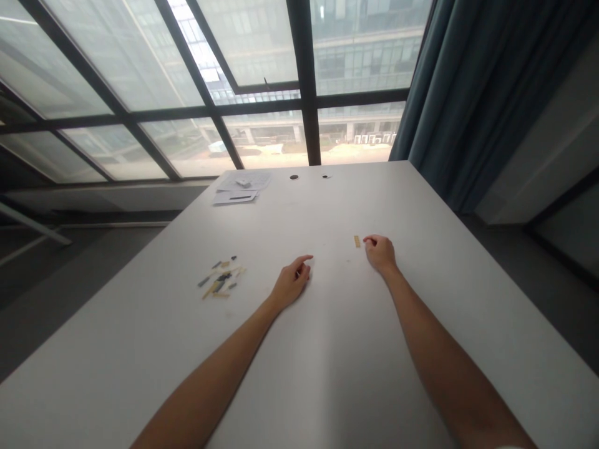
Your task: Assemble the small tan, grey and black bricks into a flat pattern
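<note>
On white tabletop (pixel 322 212), just beside curled right hand (pixel 380 252) (cannot tell if gripping anything), apart from loosely open, empty-looking left hand (pixel 292 280): segmented tan strip (pixel 357 241). Likely light, stiff; pinch by long edges.

Daylight through tall windows (pixel 253 43), washed-out glare, soft shadow across white table (pixel 140 349), stretched edges, slight blur

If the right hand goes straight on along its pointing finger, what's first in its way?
Probably the small yellow strip, just ahead of the right hand; depth is hard to judge.
</note>
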Tool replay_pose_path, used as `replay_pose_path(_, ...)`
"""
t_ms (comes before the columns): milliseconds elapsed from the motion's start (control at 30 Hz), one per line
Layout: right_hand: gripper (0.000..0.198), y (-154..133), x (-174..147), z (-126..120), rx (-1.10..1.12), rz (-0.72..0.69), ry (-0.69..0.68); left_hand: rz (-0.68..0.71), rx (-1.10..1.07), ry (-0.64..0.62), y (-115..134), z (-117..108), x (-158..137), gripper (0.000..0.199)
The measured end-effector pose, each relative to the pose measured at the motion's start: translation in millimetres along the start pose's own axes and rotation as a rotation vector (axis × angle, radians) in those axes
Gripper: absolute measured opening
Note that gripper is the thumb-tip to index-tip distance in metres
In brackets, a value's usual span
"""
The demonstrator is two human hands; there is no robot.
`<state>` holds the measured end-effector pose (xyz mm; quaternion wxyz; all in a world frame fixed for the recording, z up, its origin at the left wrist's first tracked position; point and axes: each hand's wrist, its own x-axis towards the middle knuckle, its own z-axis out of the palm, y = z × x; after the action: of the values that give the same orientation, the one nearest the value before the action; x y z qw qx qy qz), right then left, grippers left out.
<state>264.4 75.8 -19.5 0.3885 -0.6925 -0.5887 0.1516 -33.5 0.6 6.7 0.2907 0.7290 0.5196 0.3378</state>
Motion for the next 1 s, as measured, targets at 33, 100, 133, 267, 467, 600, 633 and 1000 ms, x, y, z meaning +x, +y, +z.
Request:
replay_pose_path(33,0.031,0.4,0.4,0.3,0.006,0.001,0.002,-0.003,0.006,0.004,0.6,0.0,0.4,0.043)
replay_pose_path(100,0.032,1.5,1.7,1.0,0.015,0.002,0.001,-0.012,0.006,0.016,0.9,0.0,1.3,0.044)
replay_pose_path(133,0.033,2.1,2.5,1.4,0.019,0.002,0.004,-0.015,0.002,0.024,0.5,0.0,1.9,0.044)
replay_pose_path(267,0.034,4.9,6.2,2.9,0.044,-0.003,0.045,-0.006,-0.026,0.056,-4.3,0.1,3.9,0.043)
replay_pose_path(467,0.033,7.2,9.9,6.4,0.080,-0.017,0.090,0.007,-0.056,0.088,-10.8,-0.4,5.7,0.043)
replay_pose_path(600,0.034,6.5,10.8,7.7,0.105,-0.005,0.112,0.007,-0.067,0.111,-13.3,-0.6,7.7,0.043)
replay_pose_path(633,0.034,6.3,10.9,7.7,0.115,-0.002,0.118,0.006,-0.069,0.118,-13.8,-0.6,8.1,0.043)
replay_pose_path(1000,0.036,8.9,10.7,10.0,0.151,-0.006,0.123,-0.021,-0.077,0.122,-20.0,0.0,9.2,0.042)
